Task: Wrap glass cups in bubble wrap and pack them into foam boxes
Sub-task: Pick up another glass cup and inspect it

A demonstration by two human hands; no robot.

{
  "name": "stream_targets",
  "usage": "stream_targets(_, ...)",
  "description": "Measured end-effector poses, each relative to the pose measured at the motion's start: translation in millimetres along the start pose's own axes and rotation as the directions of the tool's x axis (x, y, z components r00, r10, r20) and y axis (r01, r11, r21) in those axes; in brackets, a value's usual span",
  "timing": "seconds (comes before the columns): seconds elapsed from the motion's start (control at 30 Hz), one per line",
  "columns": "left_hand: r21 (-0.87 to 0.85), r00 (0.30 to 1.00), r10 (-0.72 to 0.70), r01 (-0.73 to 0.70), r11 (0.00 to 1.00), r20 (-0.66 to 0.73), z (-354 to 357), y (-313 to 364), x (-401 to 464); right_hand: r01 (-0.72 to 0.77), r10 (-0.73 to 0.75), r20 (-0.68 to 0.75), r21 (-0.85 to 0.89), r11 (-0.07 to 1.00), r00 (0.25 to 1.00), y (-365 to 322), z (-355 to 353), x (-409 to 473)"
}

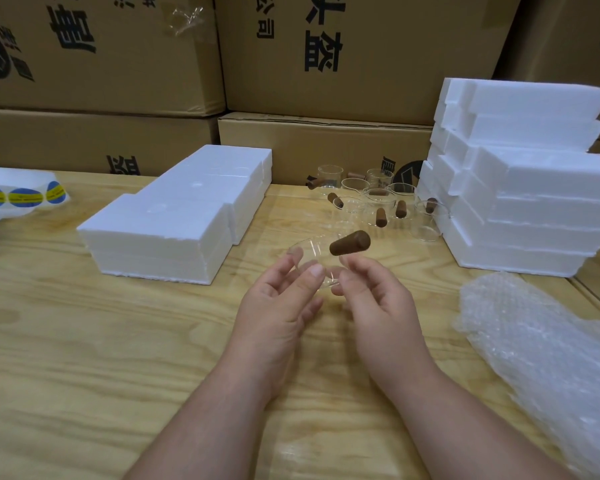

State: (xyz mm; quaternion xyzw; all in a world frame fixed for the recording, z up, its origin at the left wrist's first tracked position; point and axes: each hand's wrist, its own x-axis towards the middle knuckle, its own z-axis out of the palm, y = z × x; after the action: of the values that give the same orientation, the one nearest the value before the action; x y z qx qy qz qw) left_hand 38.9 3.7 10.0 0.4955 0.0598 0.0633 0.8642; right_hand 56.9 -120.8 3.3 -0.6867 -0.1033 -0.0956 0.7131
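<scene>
We hold one glass cup [314, 261] in the air above the tabletop [84, 341], caught between both hands: the left hand [274, 306] has its thumb and fingers closed on the near rim and wall, the right hand [378, 306] pinches the far side, so the grip is clamped on the cup from two sides. Its brown wooden handle [350, 242] juts up and away from the grip, toward the right.

What could go wrong, as we judge it: the glass is clear, thin and smooth, and we hold it only by fingertips, so a small slackening could let it slide out and strike the tabletop below. The handle's weight sits off to one side and may twist the cup in the grip. Beyond the grip stand the other cups [371, 199], close together; swinging ours outward could knock them. The bubble wrap [534, 341] lies to the right of the grip, well apart, so one hand must let go to fetch it, leaving the cup on a single pinch. Foam boxes [174, 216] lie left of the grip, a stack of more foam boxes [520, 188] to the right beyond.

The cardboard cartons [361, 64] behind carry large black Chinese characters, upside down; we can make out 头盔 and 公司. The round stickers [21, 197] far left are blue and yellow, their print too small to read.
</scene>
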Motion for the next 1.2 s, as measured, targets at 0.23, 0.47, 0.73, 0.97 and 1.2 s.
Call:
stream_targets(0.23, -0.008, 1.000, 0.018, -0.018, 1.000, -0.006, -1, -1, 0, 0.078, -0.077, 0.011, -0.185, 0.980, 0.997, 1, 2, -1)
stream_targets(0.47, -0.009, 0.996, 0.079, -0.079, 0.997, -0.032, 0, -1, 1, 0.009, -0.013, -0.079, -0.048, 0.999, 0.997, 3, 1, 3)
stream_targets(0.73, 0.126, 0.984, 0.175, -0.168, 0.978, -0.043, -4, -8, 4, -0.042, 0.037, -0.077, -0.072, 0.997, 0.996, 2, 0, 2)
stream_targets(0.97, 0.319, 0.968, 0.252, -0.238, 0.918, -0.002, -3, -11, 0, -0.065, 0.067, -0.039, 0.041, 0.997, 0.997, -2, -1, 1)
stream_targets(1.2, 0.370, 0.958, 0.277, -0.282, 0.885, 0.067, 3, -12, -5, -0.007, 0.007, 0.038, -0.019, 1.000, 0.999, -7, -1, -2)
